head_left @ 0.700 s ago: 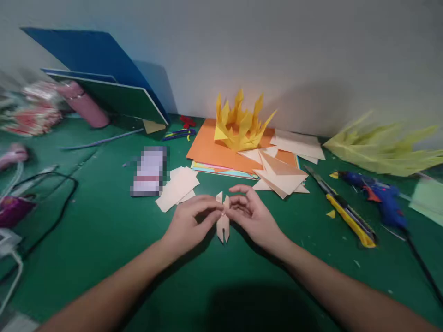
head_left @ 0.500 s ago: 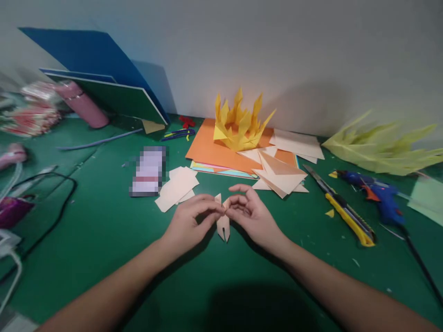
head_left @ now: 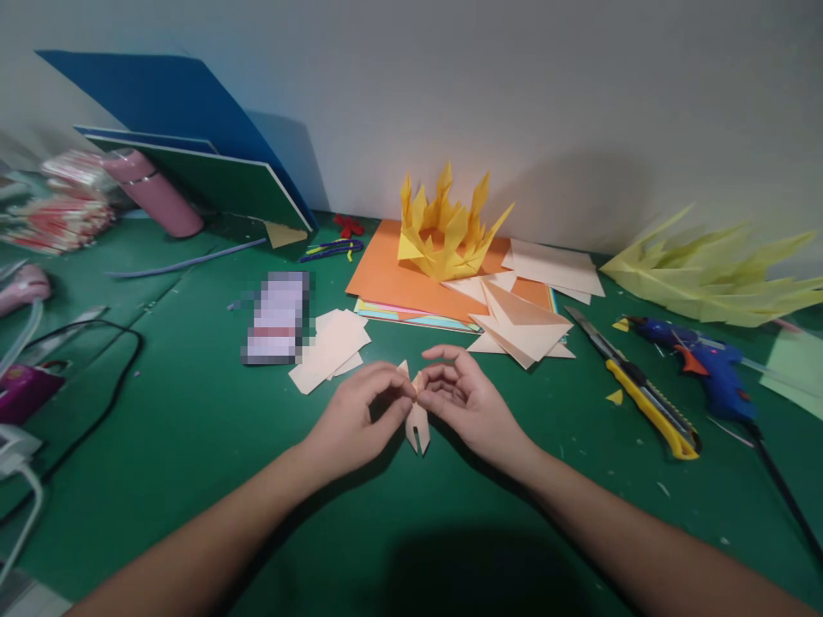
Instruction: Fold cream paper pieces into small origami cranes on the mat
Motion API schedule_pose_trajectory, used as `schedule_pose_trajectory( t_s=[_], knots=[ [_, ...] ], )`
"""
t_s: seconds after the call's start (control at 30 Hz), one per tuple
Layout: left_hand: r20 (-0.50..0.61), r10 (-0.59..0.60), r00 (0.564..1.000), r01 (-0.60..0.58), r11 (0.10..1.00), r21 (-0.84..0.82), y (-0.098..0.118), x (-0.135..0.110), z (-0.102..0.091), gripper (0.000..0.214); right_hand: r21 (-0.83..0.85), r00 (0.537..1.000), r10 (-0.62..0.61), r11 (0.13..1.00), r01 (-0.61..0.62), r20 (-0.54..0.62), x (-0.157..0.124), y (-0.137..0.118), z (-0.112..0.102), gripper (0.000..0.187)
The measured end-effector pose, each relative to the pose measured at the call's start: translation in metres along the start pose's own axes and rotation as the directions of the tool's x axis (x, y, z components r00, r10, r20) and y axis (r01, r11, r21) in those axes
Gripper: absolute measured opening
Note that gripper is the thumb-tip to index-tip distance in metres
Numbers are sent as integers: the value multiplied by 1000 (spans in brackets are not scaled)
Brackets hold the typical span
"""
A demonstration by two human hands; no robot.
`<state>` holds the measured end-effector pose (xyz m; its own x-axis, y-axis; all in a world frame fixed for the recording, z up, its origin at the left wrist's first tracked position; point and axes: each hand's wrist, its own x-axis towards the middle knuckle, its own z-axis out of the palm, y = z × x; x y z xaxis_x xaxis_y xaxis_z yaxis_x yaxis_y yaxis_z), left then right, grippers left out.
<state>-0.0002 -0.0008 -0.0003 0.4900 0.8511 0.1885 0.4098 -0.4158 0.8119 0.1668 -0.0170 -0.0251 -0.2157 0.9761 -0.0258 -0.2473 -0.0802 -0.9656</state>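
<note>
A small folded piece of peach paper (head_left: 417,423) is pinched between my two hands just above the green table, its split end pointing toward me. My left hand (head_left: 363,411) grips it from the left with thumb and forefinger. From the right, my right hand (head_left: 472,407) pinches the same paper, with its forefinger raised and curved. My fingertips hide the paper's middle; its two points show above them. Cut peach paper pieces (head_left: 329,347) lie beyond my left hand, and folded peach paper (head_left: 524,326) lies beyond my right.
A yellow folded-paper crown (head_left: 445,248) stands on orange paper (head_left: 373,266). At right lie a yellow utility knife (head_left: 649,407) with its blade out, a blue glue gun (head_left: 713,364) and a pale yellow paper piece (head_left: 713,274). A blurred-out phone (head_left: 276,317) and pink bottle (head_left: 154,193) are at left.
The folded paper has shifted very slightly toward me and its split end has swung a little to the right. Both hands keep their pinch on it.
</note>
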Motion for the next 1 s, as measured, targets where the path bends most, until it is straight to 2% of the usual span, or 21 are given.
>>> schedule_pose_trajectory(
  t_s=[0.1,0.27,0.33,0.4,0.53,0.63,0.8,1.0],
  knots=[
    [28,-41,999,43,996,-77,0,0,1,4,3,1000,10,1000,-10,-11,0,0,0,38],
    [-45,-53,998,48,993,-109,-4,0,3,7,-9,1000,17,1000,-17,-19,1,0,-1,38],
    [-46,-107,993,98,980,-173,-4,0,4,6,-8,999,16,1000,-16,-28,0,0,-1,37],
    [-16,-212,977,197,931,-307,-2,1,4,5,-3,999,14,1000,-14,-43,0,0,-1,36],
    [61,-394,917,366,769,-524,3,4,3,16,9,999,1,1000,-1,-41,0,0,0,35],
    [74,-447,891,410,726,-552,5,6,2,19,-5,999,-28,1000,28,-39,0,1,1,35],
    [68,-500,863,451,705,-548,5,7,3,21,-71,995,-95,993,93,-28,-1,3,2,33],
    [80,-541,837,491,680,-544,8,7,4,20,-125,993,-115,986,112,-18,-4,3,3,30]
  ],
)
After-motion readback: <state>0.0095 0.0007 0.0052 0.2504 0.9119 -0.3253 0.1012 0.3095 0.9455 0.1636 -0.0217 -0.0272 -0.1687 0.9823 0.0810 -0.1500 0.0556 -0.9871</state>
